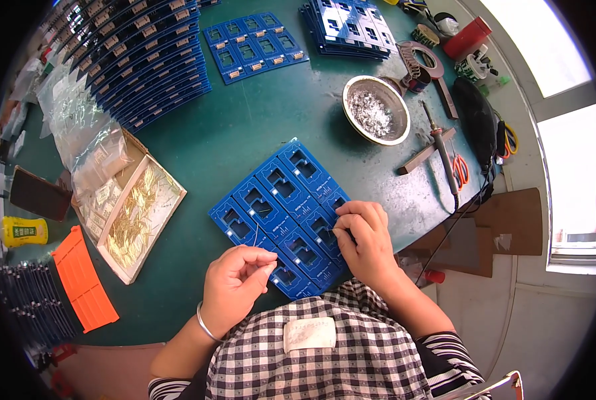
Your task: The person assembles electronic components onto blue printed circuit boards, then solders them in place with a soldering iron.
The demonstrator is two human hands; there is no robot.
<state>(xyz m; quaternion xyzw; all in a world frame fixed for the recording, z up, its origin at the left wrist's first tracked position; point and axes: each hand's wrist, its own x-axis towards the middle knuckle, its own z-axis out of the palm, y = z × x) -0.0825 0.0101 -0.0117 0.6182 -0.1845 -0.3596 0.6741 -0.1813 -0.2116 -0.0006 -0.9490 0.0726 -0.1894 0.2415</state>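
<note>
A blue circuit board panel [286,190] with rows of cut-out openings lies tilted on the table in front of me. Over its near left edge is my left hand [239,275], thumb and forefinger pinched on a thin metal wire [256,235] that sticks up above the panel. My right hand [364,237] rests at the panel's right edge with its fingertips pressed together. What those fingertips hold, if anything, is too small to make out.
To the left stands a cardboard tray [138,230] of thin gold-coloured pins. Stacked blue boards [148,60] rise behind it, near another panel [254,47]. A bowl of solder scraps [378,110] and a soldering iron [442,153] are on the right. An orange plastic piece [84,280] lies near left.
</note>
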